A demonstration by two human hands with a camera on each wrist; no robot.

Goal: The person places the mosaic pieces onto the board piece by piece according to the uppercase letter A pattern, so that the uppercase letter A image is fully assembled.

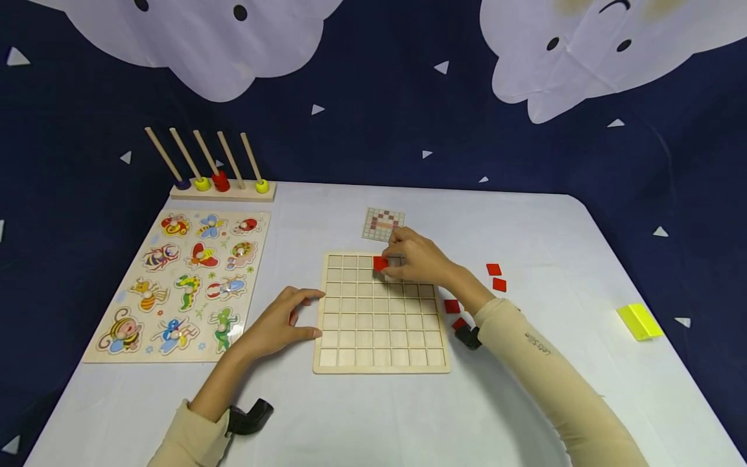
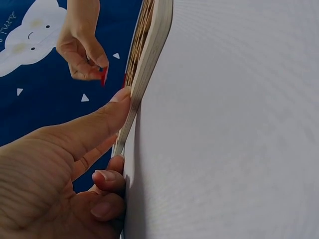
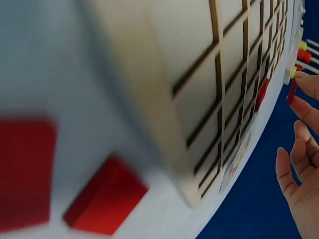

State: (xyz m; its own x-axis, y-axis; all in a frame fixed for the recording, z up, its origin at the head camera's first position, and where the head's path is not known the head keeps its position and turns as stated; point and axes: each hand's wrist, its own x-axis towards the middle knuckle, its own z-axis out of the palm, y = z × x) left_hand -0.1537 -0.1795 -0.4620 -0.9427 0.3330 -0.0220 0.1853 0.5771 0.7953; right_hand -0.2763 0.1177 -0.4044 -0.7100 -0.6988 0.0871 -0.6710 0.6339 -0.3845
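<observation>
My right hand [image 1: 417, 259] pinches a red square tile [image 2: 104, 75] between thumb and fingertips, above the far part of a wooden grid board [image 1: 382, 370]. Another red tile [image 3: 261, 94] sits in the board's grid, seen in the right wrist view. My left hand [image 1: 280, 324] touches the board's left edge with thumb and index finger, the other fingers loosely bent. Just beyond the board lies a small pattern card [image 1: 382, 222], partly covered by the right hand. Loose red tiles [image 1: 452, 306] lie on the table to the right of the board, one partly hidden by the wrist camera.
An insect picture puzzle [image 1: 181, 285] lies to the left on the white table [image 1: 362, 421]. Behind it stands a peg stacker [image 1: 222, 192] with colored beads. Near the right table edge is a yellow folded piece [image 1: 640, 322]. A dark blue cloth hangs behind.
</observation>
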